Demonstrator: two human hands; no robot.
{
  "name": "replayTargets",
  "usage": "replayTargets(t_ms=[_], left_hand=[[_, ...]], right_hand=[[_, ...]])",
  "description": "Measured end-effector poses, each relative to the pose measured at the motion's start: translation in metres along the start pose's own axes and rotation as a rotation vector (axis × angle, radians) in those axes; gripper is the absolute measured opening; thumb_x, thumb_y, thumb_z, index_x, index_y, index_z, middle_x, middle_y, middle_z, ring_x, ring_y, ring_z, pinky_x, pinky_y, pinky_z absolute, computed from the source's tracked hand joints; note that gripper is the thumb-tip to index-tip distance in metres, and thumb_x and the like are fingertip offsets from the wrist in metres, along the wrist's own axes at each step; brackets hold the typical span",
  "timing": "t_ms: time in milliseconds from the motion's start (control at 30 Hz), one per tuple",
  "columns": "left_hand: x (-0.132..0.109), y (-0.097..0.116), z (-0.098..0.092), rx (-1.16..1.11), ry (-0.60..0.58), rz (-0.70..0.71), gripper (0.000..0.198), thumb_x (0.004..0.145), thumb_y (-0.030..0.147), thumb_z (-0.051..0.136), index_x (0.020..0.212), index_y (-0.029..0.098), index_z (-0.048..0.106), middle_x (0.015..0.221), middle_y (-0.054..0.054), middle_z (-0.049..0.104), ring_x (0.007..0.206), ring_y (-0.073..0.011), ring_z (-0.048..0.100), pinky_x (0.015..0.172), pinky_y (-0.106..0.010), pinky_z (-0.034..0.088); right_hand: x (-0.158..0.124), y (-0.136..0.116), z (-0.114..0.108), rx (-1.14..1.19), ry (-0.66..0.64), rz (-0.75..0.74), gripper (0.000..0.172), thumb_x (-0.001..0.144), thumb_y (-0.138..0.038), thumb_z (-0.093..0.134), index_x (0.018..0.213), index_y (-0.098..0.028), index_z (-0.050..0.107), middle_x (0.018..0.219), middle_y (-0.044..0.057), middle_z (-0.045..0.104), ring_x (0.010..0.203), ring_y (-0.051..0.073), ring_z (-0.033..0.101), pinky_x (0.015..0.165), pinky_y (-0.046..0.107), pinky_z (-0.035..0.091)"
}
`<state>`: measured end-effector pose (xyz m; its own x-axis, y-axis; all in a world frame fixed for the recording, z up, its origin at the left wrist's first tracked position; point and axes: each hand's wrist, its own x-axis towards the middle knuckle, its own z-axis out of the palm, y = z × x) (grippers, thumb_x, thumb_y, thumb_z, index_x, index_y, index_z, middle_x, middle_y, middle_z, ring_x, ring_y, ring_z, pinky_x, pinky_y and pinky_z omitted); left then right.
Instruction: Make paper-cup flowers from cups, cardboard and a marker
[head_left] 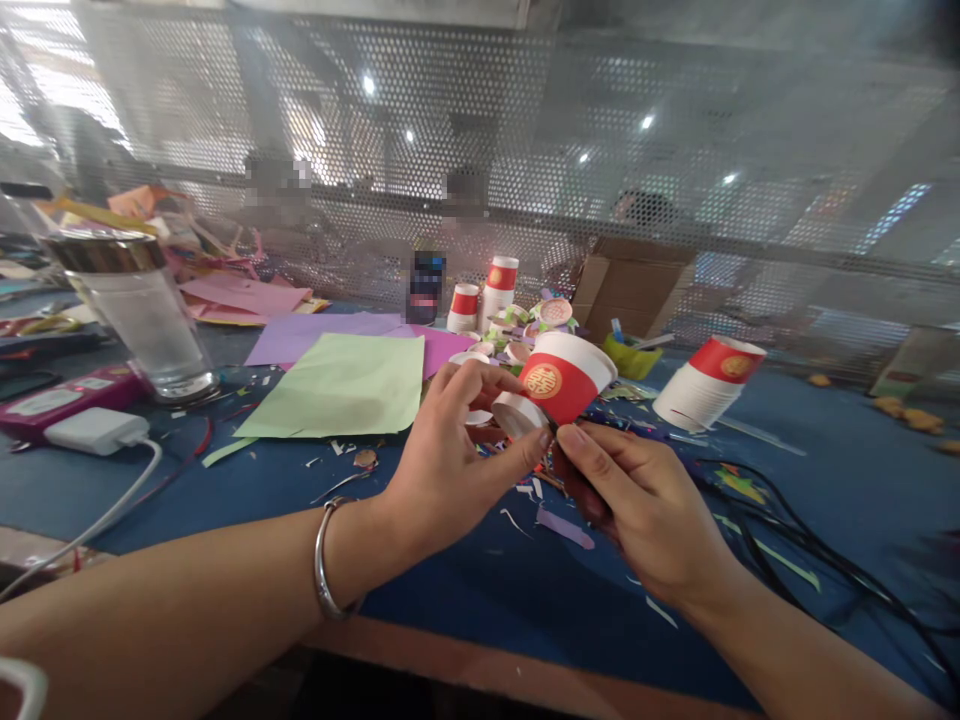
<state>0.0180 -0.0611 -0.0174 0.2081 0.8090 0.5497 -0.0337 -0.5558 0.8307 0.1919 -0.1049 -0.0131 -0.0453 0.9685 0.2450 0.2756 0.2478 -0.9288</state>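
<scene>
My left hand (457, 450) pinches a shallow white round piece, which looks like a paper cup bottom (517, 412), between thumb and fingers. Close beside it, my right hand (630, 495) is closed, its thumb pressed on a small dark thing whose kind I cannot make out. Just behind both hands is a red and white paper cup (574, 372) with a gold emblem, tilted, its lower end partly hidden. Whether a hand touches this cup, I cannot tell. Small paper scraps and a purple strip (564, 527) lie on the blue tabletop (480, 585) below.
Green paper (341, 385) lies left of a pile of decorated cup bottoms (555, 313). Stacked cups (709, 385) lean at right, near black cables (802, 540). A glass bottle (142, 320) and white charger (97, 430) are at left. Perforated metal screen (525, 130) stands behind.
</scene>
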Motion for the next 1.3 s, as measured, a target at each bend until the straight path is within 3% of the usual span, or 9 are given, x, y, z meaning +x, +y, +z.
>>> replayTargets(t_ms=[233,467,633,767,1167,1300], left_hand=[[-0.001,0.005,-0.001,-0.050,-0.017,-0.023,0.031,0.082,0.028,0.077,0.104,0.020,0.057,0.114,-0.008,0.058,0.100,-0.0186,0.060,0.080,-0.032,0.061],[0.008,0.009,-0.010,-0.331,0.028,-0.057,0.038,0.075,0.016,0.070,0.109,0.021,0.054,0.106,-0.003,0.060,0.091,-0.0149,0.061,0.073,-0.024,0.055],[0.019,0.013,-0.016,-0.597,0.047,-0.246,0.034,0.073,0.014,0.058,0.106,0.020,0.052,0.098,-0.003,0.065,0.085,-0.0180,0.067,0.071,-0.029,0.055],[0.024,0.019,-0.018,-0.698,0.057,-0.303,0.028,0.072,0.013,0.053,0.100,0.018,0.054,0.092,-0.004,0.068,0.084,-0.0190,0.070,0.072,-0.031,0.056],[0.034,0.012,-0.026,-0.832,-0.013,-0.597,0.030,0.077,0.023,0.049,0.099,0.012,0.065,0.085,-0.012,0.074,0.079,-0.0234,0.074,0.064,-0.028,0.059],[0.035,0.011,-0.026,-0.813,-0.053,-0.620,0.031,0.078,0.021,0.047,0.101,0.012,0.066,0.083,-0.012,0.074,0.075,-0.0232,0.075,0.062,-0.028,0.060]], right_hand=[[0.000,-0.001,0.000,0.009,0.020,0.029,0.049,0.092,-0.061,0.062,0.066,-0.020,0.057,0.051,-0.005,0.042,0.045,0.008,0.034,0.040,0.022,0.025],[-0.001,-0.001,-0.002,0.171,0.049,0.038,0.041,0.091,-0.057,0.065,0.072,-0.021,0.062,0.053,-0.005,0.038,0.048,0.009,0.032,0.042,0.023,0.024],[-0.001,-0.003,-0.004,0.168,-0.009,0.044,0.044,0.093,-0.059,0.063,0.074,-0.019,0.064,0.052,-0.006,0.038,0.045,0.006,0.026,0.038,0.022,0.015],[0.000,-0.003,-0.005,0.140,-0.034,0.051,0.043,0.093,-0.058,0.062,0.075,-0.019,0.063,0.053,-0.006,0.038,0.045,0.006,0.027,0.039,0.023,0.015],[0.003,-0.002,-0.007,0.006,0.062,-0.034,0.038,0.092,-0.055,0.065,0.074,-0.021,0.064,0.055,-0.005,0.041,0.047,0.008,0.031,0.040,0.025,0.019],[0.005,-0.004,-0.008,-0.001,0.080,-0.075,0.038,0.091,-0.054,0.066,0.072,-0.021,0.062,0.054,-0.005,0.043,0.047,0.008,0.034,0.041,0.023,0.025]])
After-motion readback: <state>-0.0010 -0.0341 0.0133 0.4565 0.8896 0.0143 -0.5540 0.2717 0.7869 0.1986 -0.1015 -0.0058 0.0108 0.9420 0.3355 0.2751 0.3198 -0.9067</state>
